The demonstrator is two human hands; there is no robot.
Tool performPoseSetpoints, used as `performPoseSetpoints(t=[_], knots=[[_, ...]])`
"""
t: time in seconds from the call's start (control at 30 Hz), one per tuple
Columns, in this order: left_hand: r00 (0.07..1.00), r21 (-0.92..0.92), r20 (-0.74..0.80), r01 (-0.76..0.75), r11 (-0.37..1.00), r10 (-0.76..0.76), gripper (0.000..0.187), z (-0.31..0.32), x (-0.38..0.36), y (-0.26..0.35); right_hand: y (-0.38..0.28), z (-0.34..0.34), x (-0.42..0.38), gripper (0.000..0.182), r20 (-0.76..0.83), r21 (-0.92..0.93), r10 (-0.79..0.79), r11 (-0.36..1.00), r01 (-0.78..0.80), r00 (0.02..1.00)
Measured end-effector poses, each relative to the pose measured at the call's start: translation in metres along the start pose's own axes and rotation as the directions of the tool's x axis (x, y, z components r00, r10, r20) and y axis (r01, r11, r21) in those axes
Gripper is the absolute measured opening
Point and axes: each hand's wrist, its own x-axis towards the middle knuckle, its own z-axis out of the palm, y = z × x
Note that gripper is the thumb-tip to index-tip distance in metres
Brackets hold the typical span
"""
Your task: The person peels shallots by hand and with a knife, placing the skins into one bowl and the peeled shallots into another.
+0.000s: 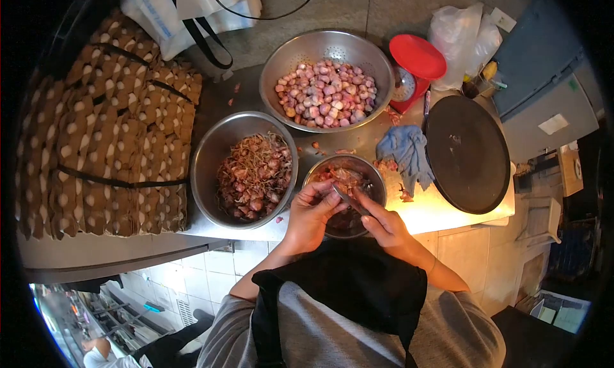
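Above a small metal bowl (382, 184), my left hand (310, 213) is closed in a pinch, with what looks like a shallot mostly hidden by the fingers. My right hand (387, 228) grips a small knife (353, 202), its blade reaching to the left fingertips. Reddish-brown skins (345, 175) lie in the small bowl under both hands. To the left, a larger metal bowl (200, 169) holds unpeeled shallots (252, 176) with dry roots and skins. Behind, a metal colander (377, 61) contains many peeled pinkish shallots (327, 94).
A red kitchen scale (419, 57), a blue cloth (406, 152) and a round dark tray (467, 153) occupy the table's right side. Stacked egg trays (115, 144) stand at the left. Plastic bags (455, 38) sit at the back. Another person (105, 354) is at lower left.
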Motion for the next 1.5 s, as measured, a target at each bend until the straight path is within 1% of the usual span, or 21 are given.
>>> performPoseSetpoints(t=[0.13,0.23,0.33,0.43,0.47,0.53,0.63,0.73,0.83,0.93,1.03,1.13,1.17,1.27,1.37,1.4,1.5], knots=[[1.0,0.004,0.013,-0.023,1.0,0.023,0.015,0.0,0.0,-0.008,0.002,0.006,0.011,0.041,-0.035,-0.004,-0.099,0.995,0.099,0.994],[0.999,0.049,0.04,-0.02,0.999,0.018,0.011,-0.003,-0.001,-0.009,0.0,0.009,0.013,0.038,-0.047,0.041,-0.069,0.997,0.071,0.997],[0.994,0.103,0.075,-0.084,0.991,0.076,0.015,-0.001,-0.006,-0.02,0.008,0.015,0.016,0.032,-0.095,0.178,-0.016,0.983,0.033,0.995],[0.998,0.07,0.062,-0.012,0.997,0.008,0.021,0.002,-0.003,-0.017,0.008,0.014,0.015,0.025,-0.078,0.299,0.098,0.952,-0.071,0.992],[0.999,0.059,0.051,-0.002,0.998,-0.001,0.022,0.005,-0.003,-0.015,0.008,0.012,0.016,0.024,-0.04,0.429,0.129,0.898,-0.099,0.991],[1.0,0.037,0.025,0.018,0.999,-0.019,0.023,0.018,-0.005,-0.006,0.006,0.007,0.018,0.021,0.05,0.66,0.173,0.734,-0.162,0.984],[1.0,0.051,0.0,0.014,0.999,-0.014,0.023,0.012,0.0,-0.007,0.002,0.007,0.02,0.018,0.092,0.682,0.181,0.705,-0.195,0.979],[0.999,0.092,-0.025,0.028,0.995,-0.025,0.023,0.007,0.002,-0.008,0.0,0.008,0.021,0.018,0.094,0.649,0.205,0.729,-0.216,0.974],[1.0,0.196,0.021,-0.009,0.981,0.005,0.023,0.002,0.003,-0.012,0.001,0.005,0.023,0.019,0.096,0.651,0.208,0.726,-0.22,0.973],[0.998,0.127,0.06,0.018,0.992,-0.026,0.024,0.009,0.0,-0.005,0.013,0.001,0.025,0.021,0.035,0.664,0.243,0.719,-0.205,0.969],[0.992,0.124,0.082,0.081,0.989,-0.091,0.023,0.008,-0.003,0.0,0.018,-0.01,0.028,0.021,0.005,0.612,0.279,0.759,-0.224,0.96],[0.998,0.12,0.05,0.026,0.992,-0.032,0.024,0.015,-0.007,0.007,0.015,-0.011,0.031,0.03,-0.052,0.57,0.293,0.794,-0.213,0.955],[0.998,0.109,0.055,0.031,0.994,-0.037,0.023,0.013,-0.007,0.008,0.011,-0.011,0.032,0.034,-0.074,0.546,0.297,0.811,-0.21,0.952],[0.998,0.063,0.061,0.028,0.998,-0.032,0.021,0.01,-0.005,0.01,-0.007,-0.011,0.025,0.043,-0.02,0.504,0.255,0.837,-0.211,0.967],[0.998,0.013,0.064,-0.007,1.0,0.006,0.016,0.012,-0.003,0.01,-0.003,-0.007,0.018,0.045,0.116,0.585,0.193,0.78,-0.224,0.974],[0.998,0.01,0.063,-0.025,1.0,0.025,0.014,0.014,-0.003,0.009,-0.002,-0.002,0.015,0.044,0.112,0.613,0.157,0.766,-0.193,0.981],[0.996,0.022,0.061,-0.058,0.998,0.057,0.011,0.015,-0.003,0.007,-0.008,0.001,0.01,0.044,0.145,0.506,0.189,0.83,-0.237,0.971]])
